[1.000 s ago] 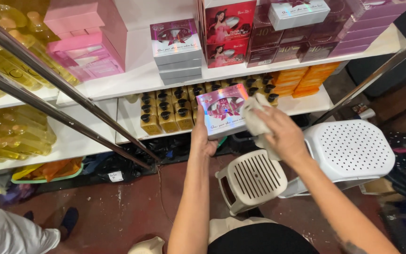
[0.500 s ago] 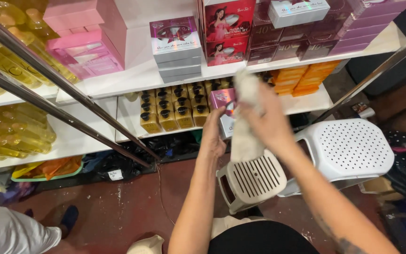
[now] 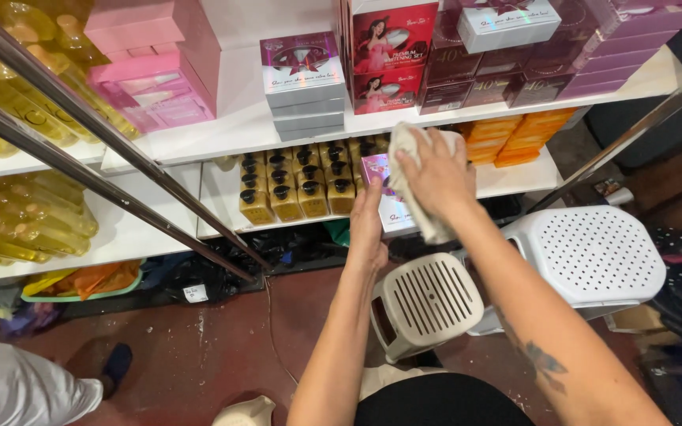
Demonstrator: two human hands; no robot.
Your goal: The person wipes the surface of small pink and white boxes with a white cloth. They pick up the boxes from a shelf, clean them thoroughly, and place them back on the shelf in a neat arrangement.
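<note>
Far left of the frame, yellow bottles [image 3: 17, 213] lie packed on the white shelf [image 3: 144, 229], untouched, with two metal rails [image 3: 104, 170] slanting across them. Just right of that, rows of amber pump bottles [image 3: 294, 189] stand on the lower shelf, well clear of the hands.

Now the centre: the left hand [image 3: 369, 229] is up against the pink-and-purple box [image 3: 384, 197], fingers flat along its left edge, steadying it at the shelf front. Whether the thumb hooks behind it, I cannot tell; the cloth hides that side.

Right beside it, the right hand [image 3: 440, 177] is closed on a pale cloth [image 3: 412, 189], bunched in the palm and pressed onto the face of the box. The cloth covers most of the box's front, so I'd judge the wiping of this box to be under way, not finished. It isn't set down among the stock yet.

Lower centre and right, two white perforated stools [image 3: 593, 252] stand on the red floor, nothing on them. Upper right, stacked purple boxes [image 3: 562, 71] sit in place.
</note>
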